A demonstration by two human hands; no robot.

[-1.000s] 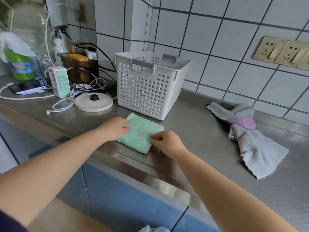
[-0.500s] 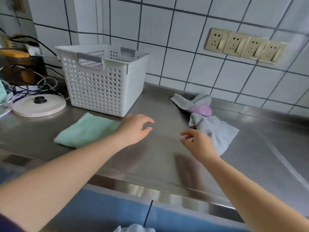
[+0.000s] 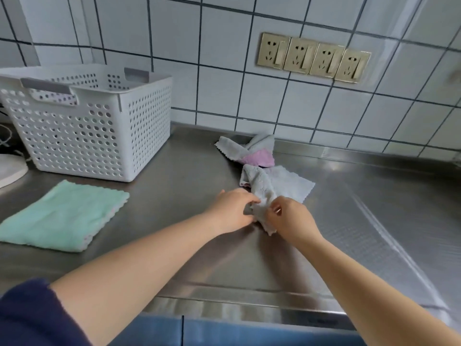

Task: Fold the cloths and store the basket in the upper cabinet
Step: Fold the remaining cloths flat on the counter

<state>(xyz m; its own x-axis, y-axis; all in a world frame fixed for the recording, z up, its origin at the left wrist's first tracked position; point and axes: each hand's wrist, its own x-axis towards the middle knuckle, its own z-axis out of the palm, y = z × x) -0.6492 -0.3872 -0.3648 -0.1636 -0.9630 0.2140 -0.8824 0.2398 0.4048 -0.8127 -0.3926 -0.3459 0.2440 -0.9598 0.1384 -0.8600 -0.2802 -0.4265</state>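
Note:
A crumpled grey cloth [image 3: 272, 186] lies mid-counter. My left hand [image 3: 230, 211] and my right hand [image 3: 291, 219] both pinch its near end, close together. Behind it, against the wall, sits a second bunched cloth [image 3: 247, 152], grey with a pink patch. A folded green cloth [image 3: 62, 216] lies flat at the left, in front of the white perforated basket [image 3: 94, 136] with grey handles. The basket's inside is mostly hidden from this angle.
The steel counter [image 3: 349, 221] runs along a white tiled wall with a row of brass sockets [image 3: 313, 57]. A round white disc [image 3: 10, 169] and cables sit at the far left edge. Blue cabinet fronts [image 3: 224, 333] lie below the counter edge.
Both hands left the folded green cloth, moved right and took hold of the grey cloth's near end. The view turned right, dropping the left-side clutter out of frame.

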